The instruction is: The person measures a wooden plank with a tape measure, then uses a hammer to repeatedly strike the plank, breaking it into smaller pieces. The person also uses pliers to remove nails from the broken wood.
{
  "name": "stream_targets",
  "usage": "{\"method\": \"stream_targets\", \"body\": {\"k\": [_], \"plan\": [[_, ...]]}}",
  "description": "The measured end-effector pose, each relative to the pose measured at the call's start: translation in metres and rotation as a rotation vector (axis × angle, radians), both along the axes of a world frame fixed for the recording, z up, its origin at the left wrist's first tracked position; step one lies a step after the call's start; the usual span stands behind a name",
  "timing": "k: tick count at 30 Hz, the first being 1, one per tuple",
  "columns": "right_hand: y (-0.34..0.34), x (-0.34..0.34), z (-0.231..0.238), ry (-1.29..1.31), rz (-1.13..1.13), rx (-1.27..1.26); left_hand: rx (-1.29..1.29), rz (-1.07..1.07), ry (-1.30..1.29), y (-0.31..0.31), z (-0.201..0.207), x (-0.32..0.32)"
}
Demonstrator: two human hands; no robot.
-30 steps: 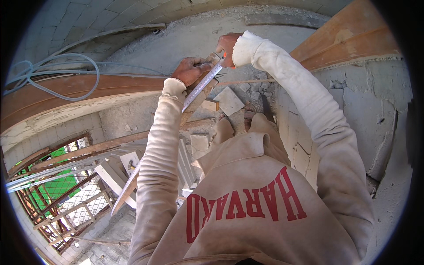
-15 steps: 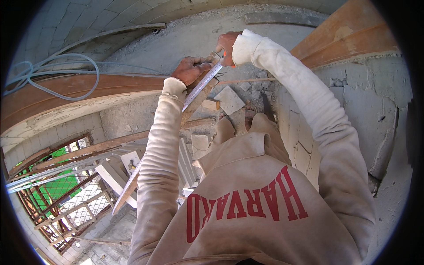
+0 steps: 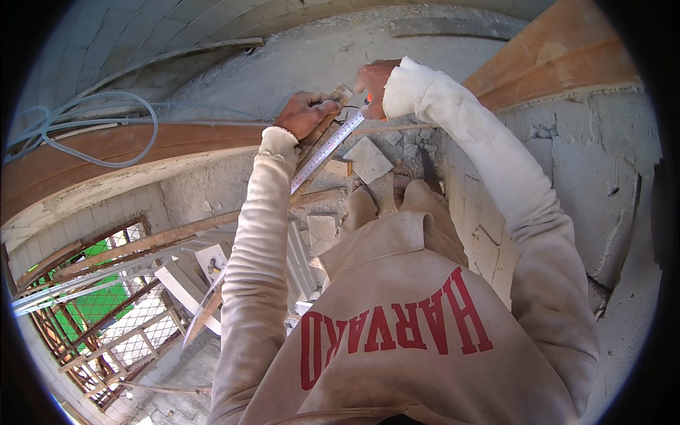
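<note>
My left hand [image 3: 303, 113] grips the top end of a narrow wooden strip [image 3: 320, 139] that slants down to the left. Along that strip runs a pale measuring tape blade [image 3: 327, 149], and my right hand [image 3: 373, 83] pinches its upper end beside an orange-tipped object that is mostly hidden. Both arms, in dusty cream sleeves, reach out over a rough concrete ledge [image 3: 354, 49]. My sweatshirt with red lettering fills the lower middle of the view.
Broken tile pieces [image 3: 370, 160] and rubble lie below the hands. A block wall [image 3: 567, 163] stands at the right under an orange timber beam [image 3: 552, 57]. A pale hose [image 3: 92, 134] loops at the left. Metal scaffolding and mesh [image 3: 106, 319] lie far below left.
Both hands hold the same grip; the view has shifted only slightly, with the hands and tape staying in place on the strip.
</note>
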State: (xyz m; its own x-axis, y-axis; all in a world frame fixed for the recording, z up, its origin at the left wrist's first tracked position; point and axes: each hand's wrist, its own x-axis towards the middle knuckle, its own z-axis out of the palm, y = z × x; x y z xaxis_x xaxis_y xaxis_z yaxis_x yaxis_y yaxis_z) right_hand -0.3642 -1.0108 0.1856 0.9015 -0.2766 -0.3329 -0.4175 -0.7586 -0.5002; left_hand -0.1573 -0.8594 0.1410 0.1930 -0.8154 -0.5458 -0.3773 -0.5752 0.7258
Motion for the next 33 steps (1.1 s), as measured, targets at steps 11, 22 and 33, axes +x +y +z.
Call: {"method": "stream_targets", "body": {"k": [11, 22, 33], "plan": [[0.012, -0.035, -0.013, -0.062, -0.026, 0.014, -0.048, 0.044, 0.120, 0.002, -0.016, 0.009], [0.002, 0.000, -0.003, 0.020, -0.042, -0.052, -0.062, 0.052, 0.133, 0.005, -0.028, 0.006], [-0.002, 0.015, -0.002, 0.005, -0.085, -0.042, -0.004, -0.008, 0.021, 0.003, -0.008, 0.003]]}}
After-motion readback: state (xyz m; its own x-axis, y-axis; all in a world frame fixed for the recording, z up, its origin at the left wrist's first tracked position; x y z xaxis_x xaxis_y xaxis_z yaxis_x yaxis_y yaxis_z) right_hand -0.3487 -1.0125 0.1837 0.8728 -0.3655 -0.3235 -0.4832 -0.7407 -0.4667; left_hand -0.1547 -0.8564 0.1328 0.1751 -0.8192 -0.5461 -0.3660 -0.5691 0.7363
